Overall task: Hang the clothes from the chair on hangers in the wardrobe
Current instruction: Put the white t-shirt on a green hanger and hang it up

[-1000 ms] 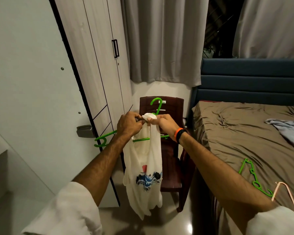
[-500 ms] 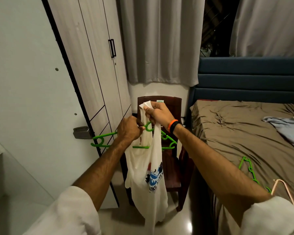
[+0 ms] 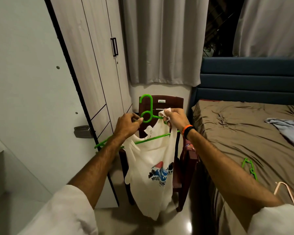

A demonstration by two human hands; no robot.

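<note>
The left hand (image 3: 128, 123) pinches the green hanger (image 3: 147, 116) at its ring. The right hand (image 3: 176, 118) has its grip closed on the shoulder strap of the white sleeveless shirt (image 3: 151, 168), which hangs below both hands.

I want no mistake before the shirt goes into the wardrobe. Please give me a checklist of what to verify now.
1. Left hand grips hanger at its ring: ok.
2. Right hand holds shirt strap: ok.
3. Right strap seated on the hanger arm: cannot tell, the hand hides it.
4. Left strap over the hanger arm: not ok, the arm pokes out bare.
5. Wardrobe doors open: not ok, shut.
6. Shirt clear of the chair: cannot tell.
</note>
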